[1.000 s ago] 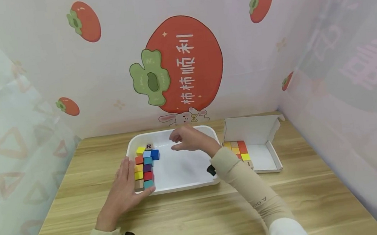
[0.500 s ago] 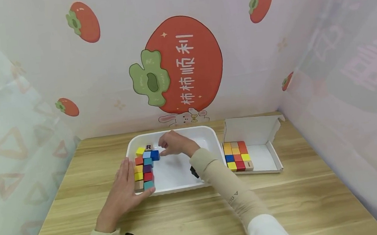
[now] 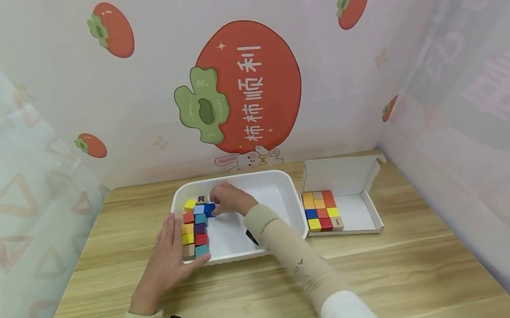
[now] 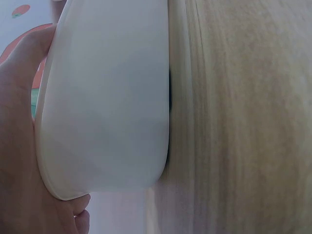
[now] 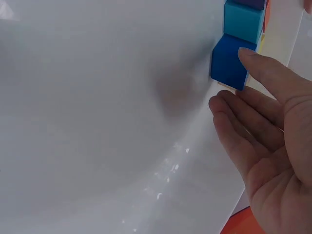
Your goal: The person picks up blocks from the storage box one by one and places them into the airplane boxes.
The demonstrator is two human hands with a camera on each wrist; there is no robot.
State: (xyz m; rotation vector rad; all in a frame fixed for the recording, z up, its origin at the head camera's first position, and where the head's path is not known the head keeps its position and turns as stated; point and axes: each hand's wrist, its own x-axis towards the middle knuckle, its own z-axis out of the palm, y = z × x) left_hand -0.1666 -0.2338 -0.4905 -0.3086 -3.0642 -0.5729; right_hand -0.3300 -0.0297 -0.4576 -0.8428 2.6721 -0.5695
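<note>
In the head view, my right hand (image 3: 230, 199) reaches into the white tray (image 3: 267, 172) and pinches the dark blue block (image 3: 209, 210), thumb on the near side and fingers on the far side. The right wrist view shows the thumb (image 5: 256, 61) against this dark blue block (image 5: 229, 61), which sits beside a teal block (image 5: 243, 22). My left hand (image 3: 166, 252) rests along the tray's left rim with straight fingers, its thumb spread over the front rim. Beside it stand two columns of coloured blocks, including a red block (image 3: 201, 240). A block marked R (image 3: 201, 199) lies behind them.
To the right of the tray stands an open white box (image 3: 364, 230), its lid (image 3: 339, 176) raised at the back. Several coloured blocks fill its left part, including a yellow block (image 3: 332, 212). Everything stands on a wooden table (image 3: 258, 291) before a printed curtain (image 3: 329, 111).
My right hand has moved left across the tray to the dark blue block and closed its thumb and fingers about it. The left hand has stayed in place.
</note>
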